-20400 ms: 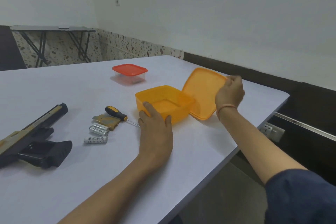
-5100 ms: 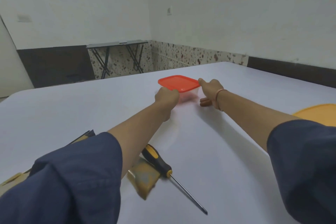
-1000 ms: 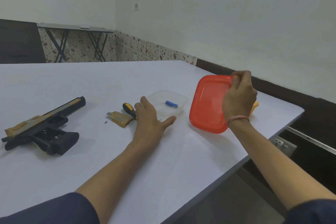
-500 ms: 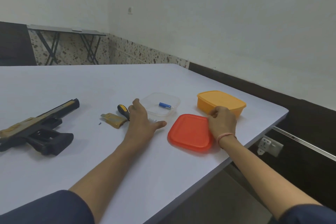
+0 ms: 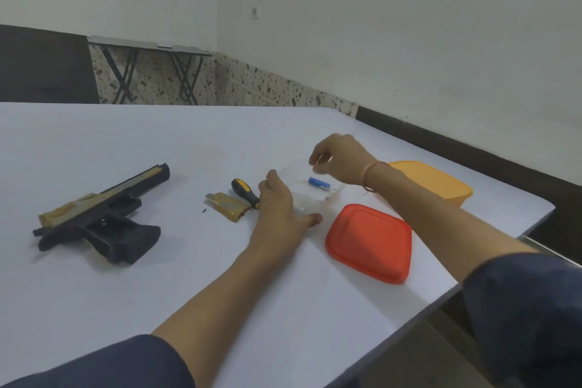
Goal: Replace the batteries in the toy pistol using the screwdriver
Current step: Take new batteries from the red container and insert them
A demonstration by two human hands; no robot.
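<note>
White surface carries everything. Far left: black toy pistol with a tan top, on its side, muzzle pointing away from you and to the right, grip toward you.

Well apart to its right: a tiny dark screw, then just beside it a tan cover plate, lying flat. The screwdriver, black-and-yellow handle, touches the plate's right edge. Its shaft is hidden under your left hand.

Your left hand lies palm down, fingers straight, thumb spread to the right. It rests against the near left corner of the clear tub and grips nothing.

One blue battery lies in the tub. Something small and pale shows by your thumb at the near wall, too blurred to identify.

Your right hand hovers over the tub's far side, above the battery. Its fingers curl downward and are motion-blurred, so can't tell whether they pinch anything. Thin bangle on that wrist.

Red lid lies flat toward you, just right of the tub and apart from it. Orange box, lid on, sits behind your right forearm near the surface's right edge.

Background: folding table against the far wall.
</note>
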